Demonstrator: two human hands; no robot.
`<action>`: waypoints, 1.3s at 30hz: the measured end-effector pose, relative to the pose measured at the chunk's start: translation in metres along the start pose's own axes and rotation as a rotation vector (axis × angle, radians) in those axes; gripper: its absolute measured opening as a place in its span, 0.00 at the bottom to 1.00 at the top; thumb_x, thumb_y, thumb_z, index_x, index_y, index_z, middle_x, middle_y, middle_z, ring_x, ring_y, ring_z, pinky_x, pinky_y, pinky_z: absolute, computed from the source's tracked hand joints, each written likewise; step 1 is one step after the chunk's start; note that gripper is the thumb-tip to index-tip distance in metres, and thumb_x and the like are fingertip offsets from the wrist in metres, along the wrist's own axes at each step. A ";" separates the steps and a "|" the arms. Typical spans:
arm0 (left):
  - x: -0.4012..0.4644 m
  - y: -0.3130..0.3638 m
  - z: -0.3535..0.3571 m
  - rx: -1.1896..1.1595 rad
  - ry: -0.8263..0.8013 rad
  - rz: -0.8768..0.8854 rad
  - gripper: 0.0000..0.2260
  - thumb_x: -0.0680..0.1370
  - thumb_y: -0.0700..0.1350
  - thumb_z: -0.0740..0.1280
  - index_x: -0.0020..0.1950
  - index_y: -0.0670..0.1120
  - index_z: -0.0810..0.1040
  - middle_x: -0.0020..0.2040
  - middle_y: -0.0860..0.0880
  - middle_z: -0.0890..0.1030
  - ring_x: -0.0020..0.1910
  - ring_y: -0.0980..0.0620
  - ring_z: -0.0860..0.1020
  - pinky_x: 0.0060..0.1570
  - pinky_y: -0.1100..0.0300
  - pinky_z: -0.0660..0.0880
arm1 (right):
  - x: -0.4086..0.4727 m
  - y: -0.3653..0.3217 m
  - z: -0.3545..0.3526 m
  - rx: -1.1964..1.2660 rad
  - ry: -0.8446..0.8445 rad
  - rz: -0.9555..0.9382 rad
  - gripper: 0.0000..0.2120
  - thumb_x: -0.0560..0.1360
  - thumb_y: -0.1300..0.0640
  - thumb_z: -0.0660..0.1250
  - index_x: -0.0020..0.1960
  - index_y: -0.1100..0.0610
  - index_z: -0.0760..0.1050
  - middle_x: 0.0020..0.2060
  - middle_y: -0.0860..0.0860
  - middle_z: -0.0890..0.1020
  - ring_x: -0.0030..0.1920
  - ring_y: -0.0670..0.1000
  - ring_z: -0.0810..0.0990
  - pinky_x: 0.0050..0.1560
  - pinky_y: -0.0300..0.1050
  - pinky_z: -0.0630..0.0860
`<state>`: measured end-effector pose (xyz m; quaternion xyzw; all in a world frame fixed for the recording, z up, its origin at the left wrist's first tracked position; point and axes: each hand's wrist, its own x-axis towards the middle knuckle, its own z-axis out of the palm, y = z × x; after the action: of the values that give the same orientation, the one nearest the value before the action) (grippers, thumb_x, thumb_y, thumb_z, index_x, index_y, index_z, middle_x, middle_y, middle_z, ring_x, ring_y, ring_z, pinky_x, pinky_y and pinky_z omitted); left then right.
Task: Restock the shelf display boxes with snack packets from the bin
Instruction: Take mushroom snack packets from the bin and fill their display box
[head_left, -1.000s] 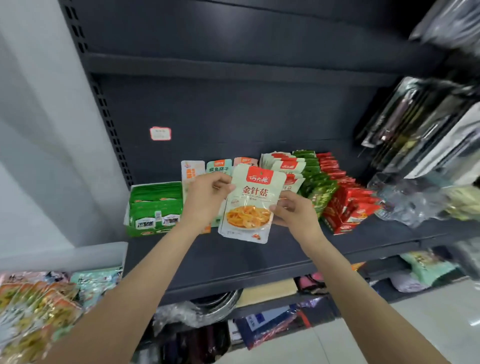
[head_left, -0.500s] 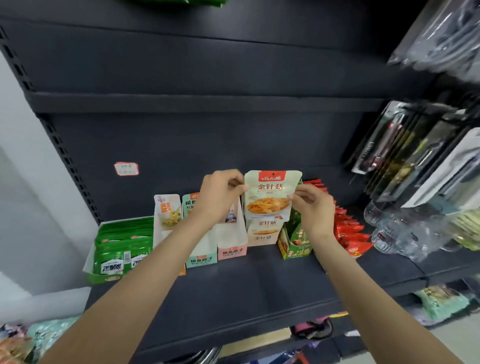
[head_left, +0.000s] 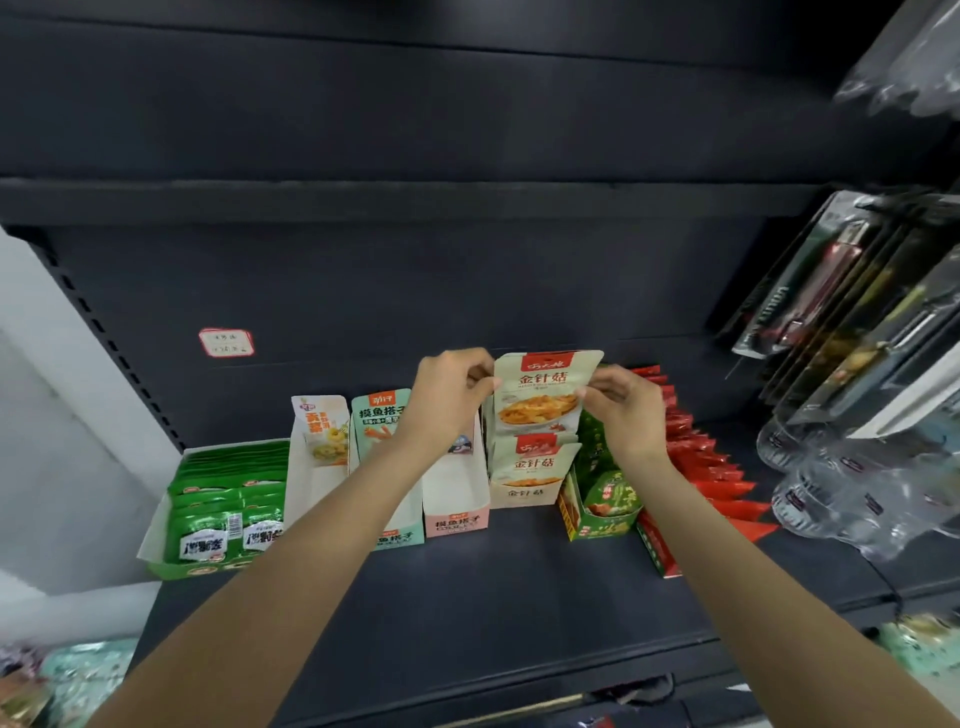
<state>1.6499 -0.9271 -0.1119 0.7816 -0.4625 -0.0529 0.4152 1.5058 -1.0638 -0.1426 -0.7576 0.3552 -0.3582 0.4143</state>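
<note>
Both hands hold one packet upright just above the beige box on the shelf. The left hand fingers pinch its left edge; the right hand fingers pinch its right edge.

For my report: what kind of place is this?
Probably a small shop: a dark shelf holds display boxes of snack packets, with a price label behind.

Cream snack packet with red top label and orange food picture, upright, pinched at both side edges above its cream display box, matching packet standing inside
</note>
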 end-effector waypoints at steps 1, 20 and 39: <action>0.001 -0.003 0.003 0.024 -0.018 -0.024 0.04 0.76 0.41 0.69 0.48 0.42 0.81 0.45 0.48 0.83 0.43 0.56 0.79 0.45 0.67 0.75 | 0.002 0.004 0.001 -0.031 -0.036 -0.001 0.05 0.73 0.64 0.70 0.47 0.57 0.80 0.44 0.49 0.83 0.46 0.47 0.82 0.53 0.49 0.79; 0.005 -0.008 0.038 0.215 -0.025 -0.163 0.04 0.77 0.44 0.68 0.49 0.47 0.81 0.45 0.50 0.83 0.42 0.54 0.80 0.46 0.54 0.79 | 0.019 0.031 -0.002 -0.352 -0.217 -0.192 0.09 0.75 0.59 0.68 0.54 0.55 0.81 0.48 0.49 0.84 0.47 0.47 0.82 0.49 0.43 0.79; 0.004 -0.008 0.055 0.335 -0.023 -0.207 0.05 0.78 0.45 0.65 0.51 0.46 0.79 0.48 0.49 0.83 0.46 0.50 0.80 0.46 0.54 0.78 | 0.021 0.036 -0.005 -0.416 -0.270 -0.153 0.07 0.75 0.60 0.68 0.53 0.56 0.81 0.46 0.51 0.84 0.47 0.50 0.82 0.48 0.47 0.79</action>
<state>1.6315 -0.9614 -0.1521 0.8825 -0.3866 -0.0267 0.2666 1.5034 -1.0976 -0.1671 -0.8921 0.3045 -0.2033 0.2649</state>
